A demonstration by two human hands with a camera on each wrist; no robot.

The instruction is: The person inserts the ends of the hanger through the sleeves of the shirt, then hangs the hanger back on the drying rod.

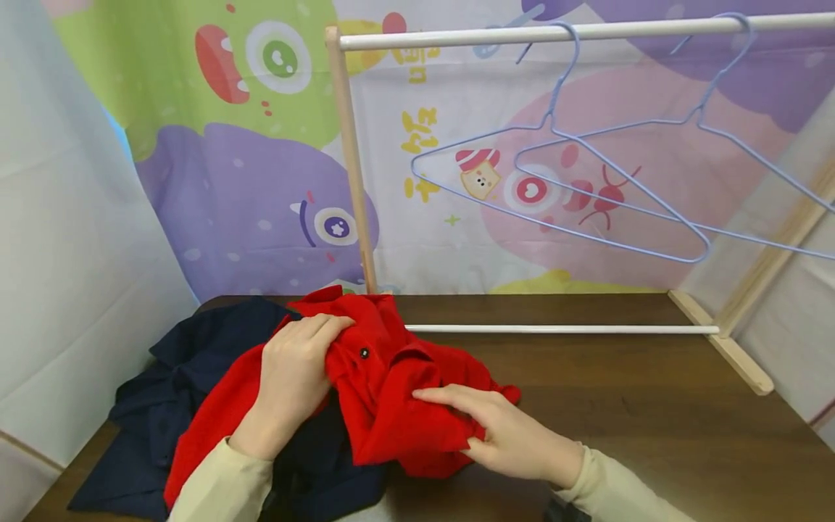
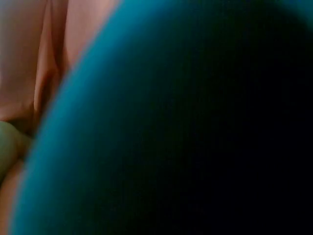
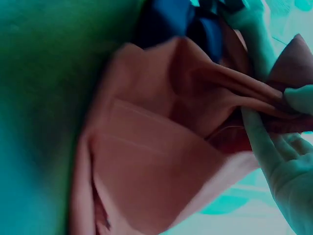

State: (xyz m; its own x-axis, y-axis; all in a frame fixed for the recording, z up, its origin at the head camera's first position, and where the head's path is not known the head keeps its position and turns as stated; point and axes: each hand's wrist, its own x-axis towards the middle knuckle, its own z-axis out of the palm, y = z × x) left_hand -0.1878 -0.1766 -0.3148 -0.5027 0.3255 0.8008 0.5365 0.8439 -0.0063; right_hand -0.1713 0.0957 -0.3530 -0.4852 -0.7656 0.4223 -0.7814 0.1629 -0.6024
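Note:
A bunched red garment point(image 1: 391, 391) with a dark button lies partly over a dark navy garment point(image 1: 189, 377). At the red cloth's left part, my left hand point(image 1: 293, 373) grips it, fingers curled into the folds. Over on the right, my right hand point(image 1: 505, 431) pinches a fold, some fingertips hidden by cloth. The right wrist view has the garment point(image 3: 156, 166) in a duller tint, with the right hand point(image 3: 293, 181) holding its edge. Dark blur fills most of the left wrist view, with some of the cloth point(image 2: 54, 54) at its left edge.
Behind the garments stands a rack with a white top rail point(image 1: 457, 38), a wooden post point(image 1: 352, 159) and a low white bar point(image 1: 561, 329). Two blue hangers point(image 1: 554, 130) hang from the rail. Brown tabletop point(image 1: 626, 420) extends to the right, and a cartoon-print curtain point(image 1: 254, 196) hangs behind.

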